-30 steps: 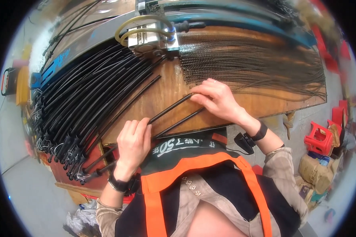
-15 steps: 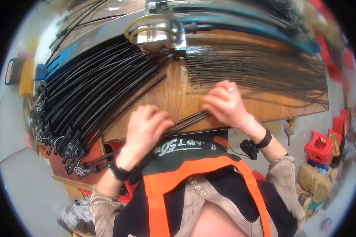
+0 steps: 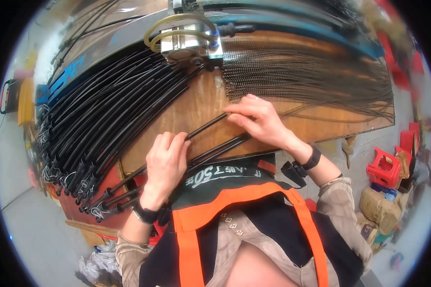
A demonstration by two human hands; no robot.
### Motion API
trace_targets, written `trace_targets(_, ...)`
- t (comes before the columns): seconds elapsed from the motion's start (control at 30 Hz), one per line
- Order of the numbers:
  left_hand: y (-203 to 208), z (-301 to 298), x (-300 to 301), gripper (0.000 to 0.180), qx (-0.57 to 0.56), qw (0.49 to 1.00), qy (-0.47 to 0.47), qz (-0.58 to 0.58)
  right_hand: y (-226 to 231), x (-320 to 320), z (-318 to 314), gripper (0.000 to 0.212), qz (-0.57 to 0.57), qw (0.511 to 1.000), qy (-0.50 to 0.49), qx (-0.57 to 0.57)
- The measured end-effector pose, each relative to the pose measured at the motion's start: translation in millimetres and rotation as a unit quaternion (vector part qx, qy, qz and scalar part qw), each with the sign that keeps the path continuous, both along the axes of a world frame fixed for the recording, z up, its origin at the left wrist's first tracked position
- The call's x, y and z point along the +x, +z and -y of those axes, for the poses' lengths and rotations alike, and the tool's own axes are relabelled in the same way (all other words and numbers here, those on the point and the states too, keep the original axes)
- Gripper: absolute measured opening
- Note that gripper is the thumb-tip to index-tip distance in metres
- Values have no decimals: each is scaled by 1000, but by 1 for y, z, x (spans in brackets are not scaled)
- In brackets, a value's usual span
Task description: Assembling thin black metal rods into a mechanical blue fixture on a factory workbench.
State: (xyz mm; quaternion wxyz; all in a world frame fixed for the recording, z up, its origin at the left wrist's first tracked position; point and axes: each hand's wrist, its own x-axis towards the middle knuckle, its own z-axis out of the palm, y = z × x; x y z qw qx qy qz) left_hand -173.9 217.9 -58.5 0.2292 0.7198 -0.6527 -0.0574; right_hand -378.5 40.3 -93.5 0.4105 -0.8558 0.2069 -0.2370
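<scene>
Pinching one smooth black tube (image 3: 207, 126), the left hand (image 3: 166, 158) and right hand (image 3: 257, 119) hold it over the near wooden bench (image 3: 201, 103); coiled springs (image 3: 282, 79) lie far right; white lettering (image 3: 208, 176) marks the apron (image 3: 191, 196).

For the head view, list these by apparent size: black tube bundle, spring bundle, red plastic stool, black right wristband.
1. Black tube bundle
2. Spring bundle
3. Red plastic stool
4. Black right wristband

Picture area only; the stool looks farther from the camera.

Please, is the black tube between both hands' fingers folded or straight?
Straight: the black tube runs in one line from the left hand to the right hand, with no fold showing.
</scene>
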Motion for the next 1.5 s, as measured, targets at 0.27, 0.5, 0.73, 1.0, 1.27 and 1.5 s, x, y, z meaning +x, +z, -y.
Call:
trace_targets(0.27,2,-1,-8,24,-18,998,-60,-30,-1,-11,-4,21,39,999,6,16)
trace_targets(0.5,1,4,-14,22,30,990,-124,-61,-9,-21,-10,37,86,972,71,-205)
trace_targets(0.73,8,35,1,16,39,990,-135,-32,6,-31,4,33,-13,970,-7,-243)
trace_targets(1.0,-32,102,54,17,-7,979,-62,194,6,-15,20,24,-152,937,21,-313)
trace_targets(1.27,6,48,40,24,4,994,-42,97,9,-1,14,18,12,996,-83,26)
trace_targets(1.5,13,20,-2,31,63,995,-80,23,6,-11,15,15,18,998,-48,46)
